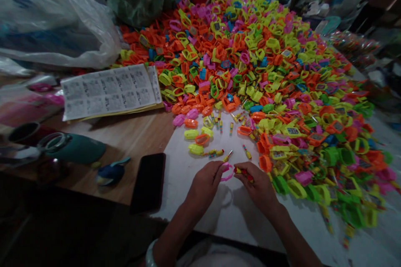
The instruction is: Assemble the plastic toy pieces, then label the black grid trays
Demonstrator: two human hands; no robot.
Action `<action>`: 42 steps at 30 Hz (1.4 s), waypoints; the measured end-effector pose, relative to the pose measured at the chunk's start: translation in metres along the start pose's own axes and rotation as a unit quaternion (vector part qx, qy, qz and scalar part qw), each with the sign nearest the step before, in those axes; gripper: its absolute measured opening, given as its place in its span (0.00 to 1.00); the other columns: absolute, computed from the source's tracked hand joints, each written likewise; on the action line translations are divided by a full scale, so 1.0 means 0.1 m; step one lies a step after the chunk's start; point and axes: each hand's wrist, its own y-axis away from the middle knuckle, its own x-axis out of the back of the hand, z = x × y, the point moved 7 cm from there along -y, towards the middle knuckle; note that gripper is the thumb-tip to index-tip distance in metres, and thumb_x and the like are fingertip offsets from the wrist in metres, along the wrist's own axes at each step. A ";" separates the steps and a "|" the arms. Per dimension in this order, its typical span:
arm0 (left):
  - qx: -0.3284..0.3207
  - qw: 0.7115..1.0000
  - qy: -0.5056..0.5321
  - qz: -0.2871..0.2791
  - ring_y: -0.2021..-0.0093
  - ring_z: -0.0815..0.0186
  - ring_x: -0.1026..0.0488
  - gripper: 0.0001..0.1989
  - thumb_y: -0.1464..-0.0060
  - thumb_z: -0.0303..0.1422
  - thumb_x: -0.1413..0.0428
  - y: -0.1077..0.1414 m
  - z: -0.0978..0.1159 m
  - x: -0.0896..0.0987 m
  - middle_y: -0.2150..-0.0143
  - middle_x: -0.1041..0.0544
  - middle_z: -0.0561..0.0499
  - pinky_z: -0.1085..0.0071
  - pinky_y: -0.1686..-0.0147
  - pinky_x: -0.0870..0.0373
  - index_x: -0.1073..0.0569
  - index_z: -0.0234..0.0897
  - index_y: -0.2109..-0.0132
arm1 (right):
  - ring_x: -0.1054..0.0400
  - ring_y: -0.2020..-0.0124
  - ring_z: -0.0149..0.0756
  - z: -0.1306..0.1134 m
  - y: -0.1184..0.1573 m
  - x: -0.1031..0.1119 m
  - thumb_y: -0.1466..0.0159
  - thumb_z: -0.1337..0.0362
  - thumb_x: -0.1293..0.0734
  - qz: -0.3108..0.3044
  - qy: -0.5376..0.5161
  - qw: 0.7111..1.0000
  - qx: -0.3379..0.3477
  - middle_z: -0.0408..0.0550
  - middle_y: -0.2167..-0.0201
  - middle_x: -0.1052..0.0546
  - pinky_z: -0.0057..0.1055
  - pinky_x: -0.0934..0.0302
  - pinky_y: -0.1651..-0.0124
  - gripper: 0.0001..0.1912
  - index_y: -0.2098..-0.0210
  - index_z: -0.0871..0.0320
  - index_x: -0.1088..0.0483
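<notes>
My left hand (204,182) pinches a pink plastic toy watch (231,174), its loop showing between my two hands. My right hand (259,187) is closed on small red-and-yellow tubes (249,176), with one end close to the pink loop. Just beyond my fingers, a slim tube with a clear end (228,156) points up and away. More small tubes (246,152) lie loose on the white sheet (178,175). Left of them are several orange and yellow toy watches (196,149).
A large heap of bright toy watches (250,50) covers the back and right. On the left are printed sticker sheets (109,91), a black phone (148,182), a teal jar (78,148), a small blue object (111,173) and a clear plastic bag (62,21).
</notes>
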 end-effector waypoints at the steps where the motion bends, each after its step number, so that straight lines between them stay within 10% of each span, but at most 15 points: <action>1: -0.003 1.000 -0.006 -0.005 0.58 0.64 0.27 0.15 0.41 0.41 0.54 0.00 0.00 -0.01 0.58 0.23 0.49 0.68 0.53 0.33 0.27 0.39 0.57 | 0.30 0.61 0.34 -0.01 -0.01 0.00 0.37 0.62 0.37 0.000 0.009 1.000 0.006 0.48 0.63 0.24 0.30 0.35 0.58 0.10 0.57 0.55 0.31; 14: 0.122 0.988 0.063 -0.072 0.79 0.69 0.31 0.20 0.42 0.44 0.57 0.04 -0.23 -0.12 0.76 0.28 0.54 0.73 0.75 0.35 0.29 0.36 0.69 | 0.31 0.62 0.36 -0.18 0.09 -0.18 0.34 0.61 0.40 -0.059 0.225 0.955 0.187 0.53 0.63 0.25 0.31 0.33 0.64 0.15 0.49 0.60 0.36; 26: 0.153 0.972 0.031 -0.174 0.83 0.69 0.35 0.18 0.46 0.41 0.53 0.03 -0.35 -0.19 0.87 0.33 0.56 0.74 0.77 0.41 0.32 0.36 0.78 | 0.36 0.74 0.32 -0.13 0.22 -0.43 0.34 0.65 0.43 -0.107 0.283 0.928 0.218 0.45 0.76 0.29 0.28 0.43 0.74 0.09 0.66 0.57 0.33; 30: 0.122 0.984 0.058 -0.114 0.79 0.69 0.32 0.22 0.42 0.46 0.59 -0.04 -0.31 0.01 0.79 0.28 0.54 0.73 0.73 0.36 0.29 0.36 0.70 | 0.32 0.68 0.34 -0.04 0.14 0.06 0.34 0.63 0.42 -0.062 0.273 0.945 0.168 0.47 0.69 0.26 0.30 0.36 0.68 0.09 0.57 0.56 0.32; 35: 0.090 0.974 -0.142 0.155 0.57 0.60 0.30 0.19 0.44 0.40 0.54 -0.22 -0.51 0.69 0.54 0.30 0.43 0.62 0.54 0.33 0.31 0.35 0.50 | 0.38 0.46 0.48 -0.10 0.10 1.01 0.38 0.64 0.36 0.253 0.344 0.900 0.090 0.57 0.50 0.31 0.48 0.41 0.47 0.21 0.45 0.54 0.36; 37: 0.087 0.961 -0.200 0.170 0.51 0.56 0.33 0.20 0.46 0.37 0.52 -0.30 -0.63 0.75 0.51 0.33 0.42 0.58 0.49 0.35 0.31 0.34 0.48 | 0.35 0.51 0.45 -0.09 0.05 0.87 0.38 0.66 0.36 0.257 0.318 0.908 0.090 0.55 0.53 0.30 0.43 0.37 0.51 0.19 0.47 0.53 0.34; 42: 0.030 0.955 -0.225 0.189 0.51 0.55 0.31 0.17 0.49 0.39 0.53 -0.33 -0.89 0.73 0.52 0.29 0.42 0.56 0.48 0.33 0.25 0.37 0.58 | 0.33 0.62 0.36 0.02 -0.19 -0.29 0.38 0.74 0.41 0.072 0.315 0.932 0.167 0.49 0.62 0.28 0.31 0.36 0.62 0.16 0.55 0.54 0.32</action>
